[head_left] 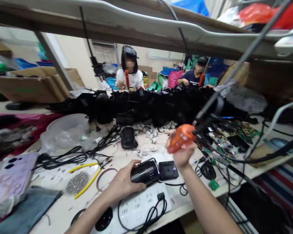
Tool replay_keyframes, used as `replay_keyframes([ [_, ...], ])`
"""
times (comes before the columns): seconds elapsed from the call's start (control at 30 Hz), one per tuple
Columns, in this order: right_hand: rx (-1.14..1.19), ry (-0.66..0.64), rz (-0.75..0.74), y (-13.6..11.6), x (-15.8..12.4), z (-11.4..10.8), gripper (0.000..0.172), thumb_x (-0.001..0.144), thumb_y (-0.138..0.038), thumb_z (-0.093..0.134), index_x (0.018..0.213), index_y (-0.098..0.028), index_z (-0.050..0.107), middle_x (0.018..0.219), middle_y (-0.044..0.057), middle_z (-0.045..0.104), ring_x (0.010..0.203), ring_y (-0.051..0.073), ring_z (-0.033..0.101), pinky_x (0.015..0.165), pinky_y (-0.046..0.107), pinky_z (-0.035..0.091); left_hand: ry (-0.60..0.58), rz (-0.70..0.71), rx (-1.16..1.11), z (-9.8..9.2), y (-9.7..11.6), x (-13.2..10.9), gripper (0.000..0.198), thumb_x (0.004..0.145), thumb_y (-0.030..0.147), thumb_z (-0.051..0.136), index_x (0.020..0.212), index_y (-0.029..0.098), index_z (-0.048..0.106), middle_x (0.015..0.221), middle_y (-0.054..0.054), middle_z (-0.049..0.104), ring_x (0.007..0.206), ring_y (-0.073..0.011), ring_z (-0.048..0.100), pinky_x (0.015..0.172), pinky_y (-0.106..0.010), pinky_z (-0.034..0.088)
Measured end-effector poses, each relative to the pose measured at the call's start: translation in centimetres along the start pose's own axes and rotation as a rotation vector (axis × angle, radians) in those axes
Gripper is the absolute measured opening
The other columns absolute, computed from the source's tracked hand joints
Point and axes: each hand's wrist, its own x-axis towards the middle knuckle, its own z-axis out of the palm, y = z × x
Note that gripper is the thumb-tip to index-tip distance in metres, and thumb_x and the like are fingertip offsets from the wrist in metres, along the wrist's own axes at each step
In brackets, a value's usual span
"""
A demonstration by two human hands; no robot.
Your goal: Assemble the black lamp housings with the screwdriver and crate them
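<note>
Nearest the camera, a white power strip (143,214) bears a looped black cord (164,205). Just beyond, the left hand (123,179) grips a black casing (145,171), long axis running left to right, rimmed end facing a square black part (168,170). Right-hand fingers (188,150) wrap a blurred orange tool (182,138) slanting up rightward. Yellow-handled pliers (89,184) lie left; a black heap (146,104) blocks the far side.

Bright overall, edges stretched, blurred
</note>
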Motion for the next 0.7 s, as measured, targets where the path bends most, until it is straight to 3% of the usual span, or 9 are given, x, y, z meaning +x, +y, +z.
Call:
replay_keyframes([
  [0.1, -0.130, 0.182, 0.009, 2.2, 2.8, -2.8, 0.075, 0.076, -0.083, 0.027, 0.085, -0.016, 0.059, 0.053, 0.000, 0.053, 0.047, 0.015, 0.049, 0.050, 0.029, 0.041, 0.123, 0.138, 0.087, 0.2, 0.7, -0.8, 0.073, 0.058, 0.026, 0.073, 0.126, 0.022, 0.050, 0.121, -0.008, 0.063, 0.111, -0.0303, 0.059, 0.096, -0.043, 0.045],
  [0.23, -0.260, 0.277, 0.074, 3.6, 3.1, -6.6, 0.062, 0.087, -0.069, 0.032, 0.081, -0.014, 0.061, 0.055, 0.000, 0.056, 0.050, 0.014, 0.051, 0.054, 0.028, 0.041, 0.299, 0.311, 0.070, 0.3, 1.5, -2.5, 0.073, 0.060, 0.026, 0.074, 0.129, 0.025, 0.049, 0.125, -0.008, 0.059, 0.115, -0.0301, 0.057, 0.100, -0.044, 0.044],
  [0.33, -0.331, 0.296, 0.083, 3.0, 1.8, -8.7, 0.055, 0.084, -0.064, 0.045, 0.093, -0.013, 0.064, 0.079, 0.006, 0.061, 0.074, 0.020, 0.057, 0.069, 0.031, 0.045, 0.367, 0.346, 0.030, 0.4, 2.0, -3.7, 0.072, 0.060, 0.030, 0.077, 0.127, 0.026, 0.051, 0.122, -0.007, 0.058, 0.114, -0.0302, 0.057, 0.099, -0.044, 0.046],
  [0.43, -0.392, 0.309, 0.059, 1.1, -0.5, -9.2, 0.051, 0.081, -0.052, 0.060, 0.117, -0.016, 0.057, 0.108, 0.011, 0.053, 0.096, 0.023, 0.052, 0.083, 0.034, 0.043, 0.374, 0.353, -0.059, 0.8, 1.9, -4.5, 0.069, 0.059, 0.036, 0.080, 0.122, 0.026, 0.054, 0.121, -0.007, 0.058, 0.115, -0.0310, 0.055, 0.099, -0.045, 0.046],
  [0.5, -0.402, 0.226, 0.043, -0.9, -2.6, -8.2, 0.046, 0.082, -0.046, 0.062, 0.119, -0.018, 0.057, 0.106, 0.010, 0.052, 0.098, 0.023, 0.052, 0.085, 0.036, 0.045, 0.380, 0.360, -0.132, 1.3, 1.5, -4.8, 0.070, 0.058, 0.040, 0.081, 0.120, 0.025, 0.054, 0.120, -0.008, 0.057, 0.116, -0.0319, 0.055, 0.099, -0.045, 0.047],
  [0.57, -0.381, -0.001, 0.051, -3.1, -4.8, -6.6, 0.039, 0.076, -0.042, 0.071, 0.109, -0.021, 0.066, 0.094, 0.006, 0.059, 0.085, 0.021, 0.059, 0.074, 0.033, 0.052, 0.393, 0.371, -0.185, 1.9, 1.2, -4.9, 0.070, 0.057, 0.042, 0.082, 0.119, 0.025, 0.054, 0.121, -0.008, 0.056, 0.116, -0.0322, 0.055, 0.098, -0.046, 0.047],
  [0.63, -0.371, -0.298, 0.038, -5.1, -6.8, -4.8, 0.052, 0.067, -0.036, 0.079, 0.115, -0.023, 0.063, 0.095, 0.005, 0.060, 0.080, 0.020, 0.061, 0.071, 0.033, 0.055, 0.426, 0.395, -0.204, 2.6, 0.9, -5.0, 0.070, 0.056, 0.043, 0.083, 0.117, 0.025, 0.053, 0.120, -0.009, 0.056, 0.115, -0.0322, 0.056, 0.096, -0.047, 0.048],
  [0.7, -0.386, -0.318, -0.087, -6.4, -8.4, -3.4, 0.053, 0.063, -0.027, 0.082, 0.110, -0.019, 0.060, 0.094, 0.005, 0.057, 0.083, 0.021, 0.060, 0.071, 0.035, 0.055, 0.478, 0.430, -0.204, 3.3, 0.8, -5.0, 0.067, 0.057, 0.043, 0.083, 0.115, 0.027, 0.052, 0.119, -0.008, 0.056, 0.114, -0.0320, 0.056, 0.095, -0.047, 0.049],
])
